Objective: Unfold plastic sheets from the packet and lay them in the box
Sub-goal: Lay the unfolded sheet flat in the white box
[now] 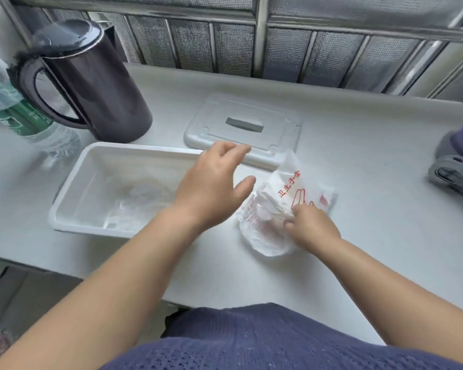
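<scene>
A white rectangular box (72, 182) stands open on the white table, left of centre. Clear crumpled plastic sheets (137, 206) lie on its floor. To its right lies a white plastic packet (284, 188) with red print, wrinkled and partly opened. My right hand (310, 225) rests on the packet's near part, its fingertips pinching into the plastic at the packet's opening. My left hand (214, 185) hovers with relaxed spread fingers over the box's right end, between box and packet, holding nothing.
The box's white lid (241, 126) with a grey slot lies behind the packet. A dark kettle (91, 84) and a clear water bottle (24, 113) stand at back left. A grey and purple object (457, 161) sits at the right edge. A window grille runs behind the table.
</scene>
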